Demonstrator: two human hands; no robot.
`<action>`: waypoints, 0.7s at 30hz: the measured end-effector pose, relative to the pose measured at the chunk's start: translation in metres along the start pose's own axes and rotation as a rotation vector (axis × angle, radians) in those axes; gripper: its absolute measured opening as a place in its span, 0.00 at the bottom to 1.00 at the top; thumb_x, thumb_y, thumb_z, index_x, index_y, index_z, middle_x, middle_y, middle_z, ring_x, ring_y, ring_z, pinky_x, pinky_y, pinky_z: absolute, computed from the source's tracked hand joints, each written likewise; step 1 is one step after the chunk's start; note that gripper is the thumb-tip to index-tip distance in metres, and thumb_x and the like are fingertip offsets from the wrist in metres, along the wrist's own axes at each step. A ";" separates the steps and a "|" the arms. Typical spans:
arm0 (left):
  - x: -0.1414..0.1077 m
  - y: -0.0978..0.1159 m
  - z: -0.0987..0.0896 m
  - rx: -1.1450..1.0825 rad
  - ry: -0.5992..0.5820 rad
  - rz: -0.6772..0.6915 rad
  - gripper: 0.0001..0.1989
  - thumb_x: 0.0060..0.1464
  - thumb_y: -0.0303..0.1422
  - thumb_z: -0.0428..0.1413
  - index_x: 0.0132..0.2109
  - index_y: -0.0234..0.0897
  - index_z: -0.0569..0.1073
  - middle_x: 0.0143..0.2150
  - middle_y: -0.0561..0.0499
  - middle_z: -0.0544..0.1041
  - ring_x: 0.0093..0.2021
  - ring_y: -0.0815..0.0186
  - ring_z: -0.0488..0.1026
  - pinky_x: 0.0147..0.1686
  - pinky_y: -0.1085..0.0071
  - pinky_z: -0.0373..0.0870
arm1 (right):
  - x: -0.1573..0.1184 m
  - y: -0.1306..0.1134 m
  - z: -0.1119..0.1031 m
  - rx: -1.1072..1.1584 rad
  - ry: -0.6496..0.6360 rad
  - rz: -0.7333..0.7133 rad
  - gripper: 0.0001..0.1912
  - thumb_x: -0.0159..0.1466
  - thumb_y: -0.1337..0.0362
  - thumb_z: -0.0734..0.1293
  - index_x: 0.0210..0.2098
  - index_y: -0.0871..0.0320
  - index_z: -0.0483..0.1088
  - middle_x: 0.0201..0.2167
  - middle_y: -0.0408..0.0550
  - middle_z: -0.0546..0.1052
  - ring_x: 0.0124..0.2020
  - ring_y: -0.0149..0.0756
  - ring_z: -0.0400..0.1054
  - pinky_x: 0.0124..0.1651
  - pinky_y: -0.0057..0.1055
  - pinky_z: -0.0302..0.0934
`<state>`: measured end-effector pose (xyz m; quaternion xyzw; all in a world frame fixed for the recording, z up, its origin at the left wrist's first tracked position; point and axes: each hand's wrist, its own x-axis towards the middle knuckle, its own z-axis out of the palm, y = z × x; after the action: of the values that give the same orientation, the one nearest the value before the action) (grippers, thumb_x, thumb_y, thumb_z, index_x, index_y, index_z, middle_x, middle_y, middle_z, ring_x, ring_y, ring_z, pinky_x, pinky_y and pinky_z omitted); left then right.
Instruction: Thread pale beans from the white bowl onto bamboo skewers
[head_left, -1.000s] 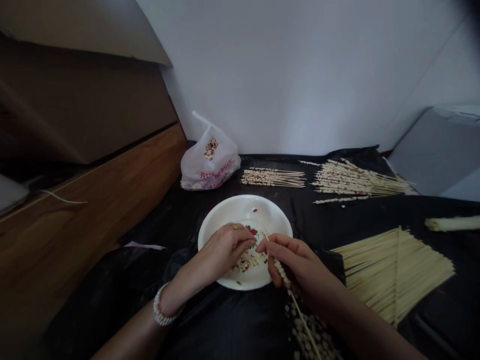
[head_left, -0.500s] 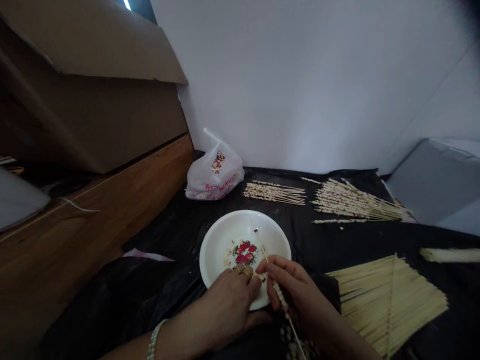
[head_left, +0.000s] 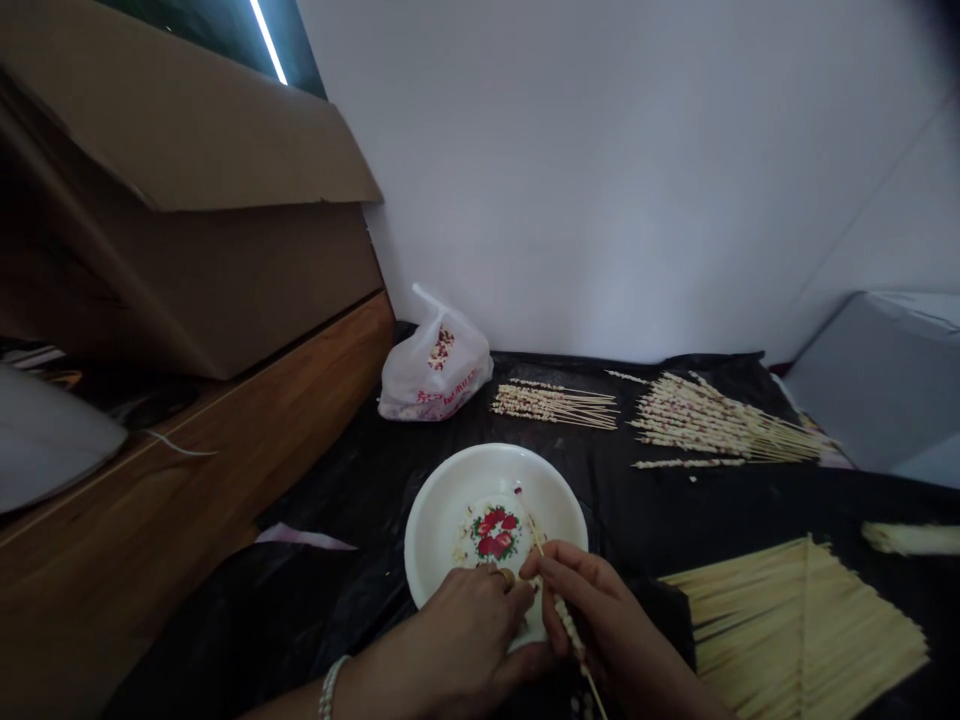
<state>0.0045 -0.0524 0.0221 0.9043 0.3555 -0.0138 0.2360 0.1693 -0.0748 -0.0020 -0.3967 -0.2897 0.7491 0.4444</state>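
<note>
My right hand (head_left: 592,600) pinches a thin wooden skewer (head_left: 592,690) strung with small pale pieces, its tip pointing up over a white bowl (head_left: 431,500). Small pale and dark red pieces lie in the bowl, around a red and green flower pattern. My left hand (head_left: 472,625), with a ring and a beaded bracelet, reaches over the near rim beside my right hand. Its fingers are bent downward; what they hold, if anything, is hidden.
Behind the bowl stands a knotted white plastic bag (head_left: 450,380). Two groups of threaded skewers (head_left: 555,405) (head_left: 697,420) lie on black sheeting. Bare sticks (head_left: 810,630) are spread at the right. A cardboard box (head_left: 262,260) stands at the left.
The view has shifted, so the bowl, bag and skewers appear slightly lower. Both hands remain at the bowl's near side, and my right hand still holds the skewer.
</note>
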 end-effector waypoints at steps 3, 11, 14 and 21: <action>0.002 -0.004 -0.004 -0.092 0.006 0.014 0.25 0.64 0.48 0.39 0.42 0.37 0.74 0.34 0.45 0.78 0.33 0.59 0.75 0.35 0.65 0.67 | 0.000 -0.004 0.003 0.005 0.019 0.026 0.19 0.55 0.48 0.73 0.29 0.58 0.70 0.10 0.35 0.67 0.11 0.21 0.51 0.16 0.18 0.44; 0.018 -0.021 -0.011 -0.290 -0.051 0.004 0.19 0.61 0.43 0.48 0.32 0.37 0.76 0.23 0.51 0.71 0.22 0.67 0.63 0.25 0.70 0.53 | 0.001 -0.008 0.000 -0.016 0.024 0.053 0.20 0.55 0.46 0.73 0.28 0.57 0.69 0.09 0.35 0.66 0.10 0.21 0.48 0.13 0.18 0.38; 0.027 -0.032 -0.016 -0.591 0.036 -0.065 0.20 0.60 0.45 0.49 0.26 0.36 0.70 0.22 0.54 0.66 0.24 0.69 0.60 0.25 0.72 0.53 | 0.002 -0.004 -0.004 -0.032 0.000 0.012 0.17 0.59 0.49 0.70 0.30 0.58 0.70 0.09 0.35 0.66 0.09 0.21 0.48 0.13 0.19 0.38; 0.041 -0.046 -0.024 -2.058 0.225 -0.259 0.17 0.63 0.38 0.51 0.27 0.36 0.61 0.19 0.61 0.53 0.17 0.78 0.48 0.15 0.80 0.45 | 0.002 -0.002 -0.011 -0.044 -0.025 0.022 0.16 0.63 0.51 0.67 0.36 0.59 0.72 0.11 0.36 0.68 0.09 0.21 0.47 0.13 0.21 0.35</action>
<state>0.0019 0.0135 0.0163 0.2173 0.3100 0.3549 0.8548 0.1790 -0.0715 -0.0062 -0.4000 -0.3072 0.7523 0.4238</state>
